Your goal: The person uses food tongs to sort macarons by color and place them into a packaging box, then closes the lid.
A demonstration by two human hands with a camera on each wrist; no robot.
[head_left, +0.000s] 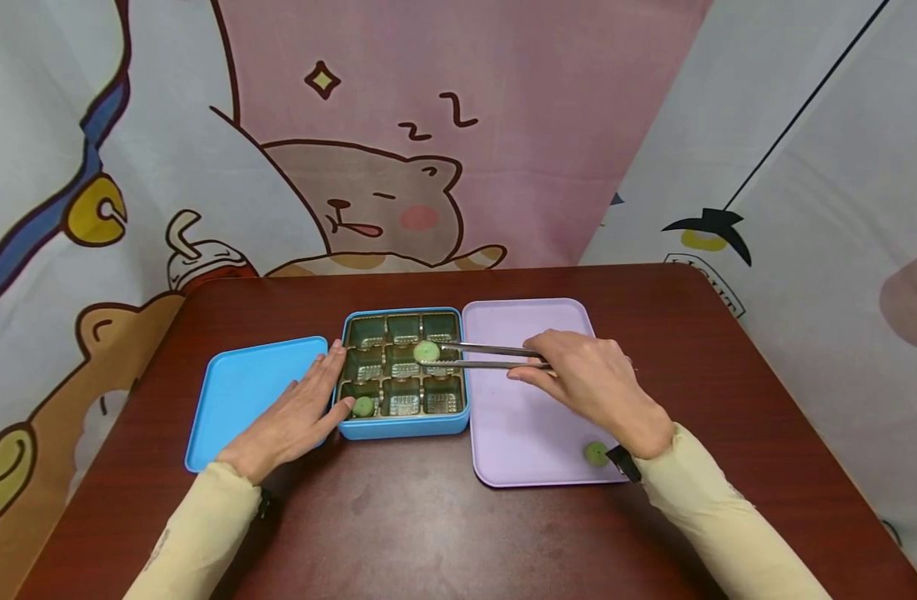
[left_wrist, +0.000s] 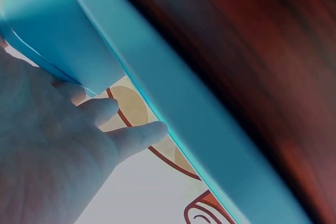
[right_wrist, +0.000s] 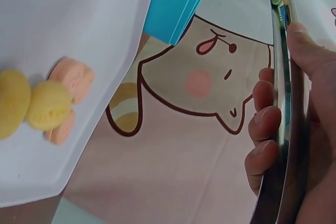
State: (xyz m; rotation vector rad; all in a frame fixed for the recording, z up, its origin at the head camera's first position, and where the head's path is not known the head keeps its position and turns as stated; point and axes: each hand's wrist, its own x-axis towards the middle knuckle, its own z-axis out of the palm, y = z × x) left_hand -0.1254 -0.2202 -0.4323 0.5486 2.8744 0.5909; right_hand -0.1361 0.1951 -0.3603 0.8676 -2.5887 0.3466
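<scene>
My right hand (head_left: 589, 379) grips metal tongs (head_left: 496, 357), its fingers wrapped round the arms in the right wrist view. Between the tong tips is a round green piece (head_left: 427, 352), held above the middle of a blue box (head_left: 402, 427) with a gold tray of square compartments. Another green piece (head_left: 363, 407) lies in the near-left compartment. My left hand (head_left: 293, 421), fingers straight, rests against the box's left side, with the thumb near that compartment. In the left wrist view its fingers reach past the box wall (left_wrist: 58, 30).
A blue lid (head_left: 241, 392) lies left of the box, partly beneath my left hand. On the right is a lilac tray (head_left: 526, 450) with a green piece (head_left: 597, 453). The right wrist view also shows yellow pieces (right_wrist: 48, 105) and pink pieces (right_wrist: 73, 78) on it.
</scene>
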